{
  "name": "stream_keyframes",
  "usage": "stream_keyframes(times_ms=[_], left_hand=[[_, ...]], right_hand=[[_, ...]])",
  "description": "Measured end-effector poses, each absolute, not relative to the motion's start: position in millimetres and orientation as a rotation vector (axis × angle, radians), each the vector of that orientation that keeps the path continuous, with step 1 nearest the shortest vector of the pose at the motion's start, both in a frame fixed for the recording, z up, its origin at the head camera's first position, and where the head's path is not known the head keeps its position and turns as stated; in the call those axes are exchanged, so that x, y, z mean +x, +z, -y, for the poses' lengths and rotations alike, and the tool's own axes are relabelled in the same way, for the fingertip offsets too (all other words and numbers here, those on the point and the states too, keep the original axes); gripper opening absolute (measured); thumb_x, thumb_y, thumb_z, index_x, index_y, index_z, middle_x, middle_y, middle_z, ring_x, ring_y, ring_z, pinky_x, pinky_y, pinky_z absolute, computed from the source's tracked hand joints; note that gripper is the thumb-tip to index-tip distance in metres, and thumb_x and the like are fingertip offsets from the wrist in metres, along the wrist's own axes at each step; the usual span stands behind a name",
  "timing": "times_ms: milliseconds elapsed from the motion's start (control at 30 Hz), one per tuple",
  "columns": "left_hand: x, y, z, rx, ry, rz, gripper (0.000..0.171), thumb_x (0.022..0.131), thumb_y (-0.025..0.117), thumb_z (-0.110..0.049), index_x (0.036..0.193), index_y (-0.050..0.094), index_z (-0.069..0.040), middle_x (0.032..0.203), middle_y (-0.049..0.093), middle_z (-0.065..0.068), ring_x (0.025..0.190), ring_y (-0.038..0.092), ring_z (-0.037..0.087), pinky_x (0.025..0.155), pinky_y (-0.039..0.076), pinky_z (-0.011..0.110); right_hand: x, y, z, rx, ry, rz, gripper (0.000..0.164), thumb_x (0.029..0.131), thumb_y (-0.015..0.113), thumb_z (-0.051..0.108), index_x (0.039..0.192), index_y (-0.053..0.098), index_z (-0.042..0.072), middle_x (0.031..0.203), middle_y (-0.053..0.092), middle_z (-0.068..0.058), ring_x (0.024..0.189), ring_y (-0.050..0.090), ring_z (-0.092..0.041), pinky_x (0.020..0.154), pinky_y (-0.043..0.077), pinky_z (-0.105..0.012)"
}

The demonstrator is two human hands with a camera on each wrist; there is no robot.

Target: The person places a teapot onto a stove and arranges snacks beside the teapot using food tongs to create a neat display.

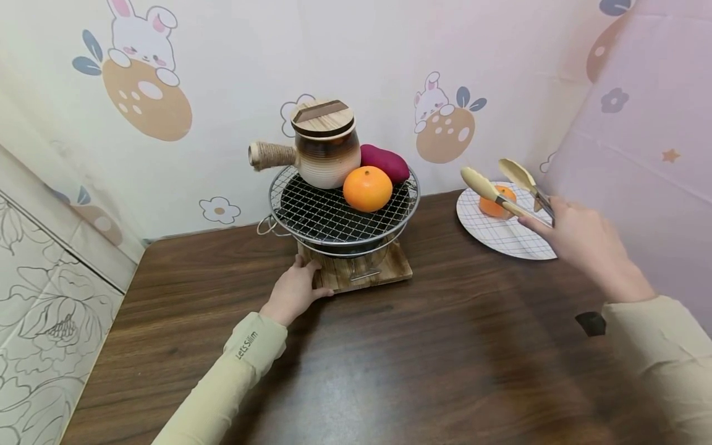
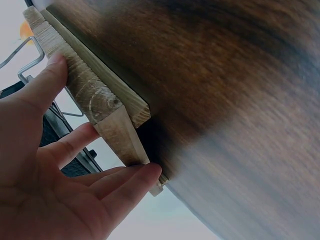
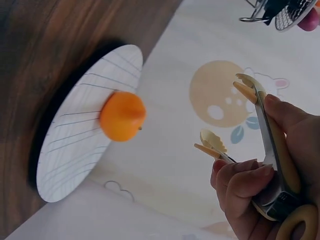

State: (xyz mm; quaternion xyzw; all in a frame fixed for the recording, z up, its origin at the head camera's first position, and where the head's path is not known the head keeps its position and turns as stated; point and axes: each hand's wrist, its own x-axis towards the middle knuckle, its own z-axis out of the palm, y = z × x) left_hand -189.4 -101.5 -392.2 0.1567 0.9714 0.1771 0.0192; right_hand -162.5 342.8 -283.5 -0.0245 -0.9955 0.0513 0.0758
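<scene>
My left hand (image 1: 293, 290) holds the near-left corner of a wooden board (image 1: 392, 267), thumb on one edge and fingers along another. On the board stands a round tabletop grill (image 1: 317, 216) with a wire mesh. A brown-and-cream pot (image 1: 329, 162), an orange (image 1: 367, 189) and a purple sweet potato (image 1: 387, 164) sit on its mesh. At the right, my right hand (image 1: 589, 244) grips metal tongs (image 3: 275, 145) with cream tips. The tips are spread apart, with nothing between them in the right wrist view. Another orange (image 3: 121, 116) lies on a white plate (image 3: 65, 157), apart from the tongs.
The brown wooden table (image 1: 389, 364) meets a patterned wall covering (image 1: 239, 93) at the back. The pot's rope-wrapped handle (image 1: 272, 156) sticks out to the left. A small dark patch (image 1: 591, 323) shows beside my right sleeve.
</scene>
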Motion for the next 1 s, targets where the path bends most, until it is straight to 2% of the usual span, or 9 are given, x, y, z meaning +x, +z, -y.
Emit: stream_keyframes(times_ms=[233,400,833,1000], left_hand=[[-189,-392,102,0.483,0.554,-3.015,0.064,0.079,0.077,-0.039,0.127,0.057,-0.001,0.139,0.041,0.042,0.124,0.051,0.050,0.089,0.052,0.052],[-189,-393,101,0.483,0.545,-3.016,0.064,0.079,0.076,-0.039,0.127,0.057,-0.001,0.139,0.040,0.042,0.122,0.052,0.050,0.088,0.053,0.053],[-191,-393,102,0.491,0.541,-3.018,0.063,0.080,0.076,-0.040,0.126,0.057,-0.001,0.138,0.040,0.042,0.120,0.053,0.051,0.087,0.053,0.053],[-192,-395,102,0.492,0.540,-3.018,0.064,0.080,0.075,-0.040,0.127,0.057,-0.001,0.138,0.041,0.042,0.122,0.053,0.050,0.087,0.053,0.052]], right_hand=[[-166,-293,-350,-0.104,0.154,3.006,0.080,0.094,0.042,0.063,0.122,0.047,-0.011,0.091,0.057,-0.035,0.071,0.055,-0.046,0.054,0.041,-0.053],[-169,-301,-354,-0.135,0.147,3.010,0.080,0.093,0.041,0.065,0.113,0.050,-0.012,0.089,0.057,-0.037,0.071,0.055,-0.052,0.053,0.041,-0.057],[-175,-316,-367,-0.279,0.182,3.069,0.090,0.092,0.035,0.070,0.117,0.045,-0.016,0.105,0.051,-0.046,0.083,0.053,-0.063,0.054,0.042,-0.060],[-178,-323,-369,-0.322,0.188,3.079,0.091,0.092,0.035,0.070,0.117,0.045,-0.017,0.107,0.051,-0.047,0.085,0.053,-0.063,0.055,0.043,-0.060]])
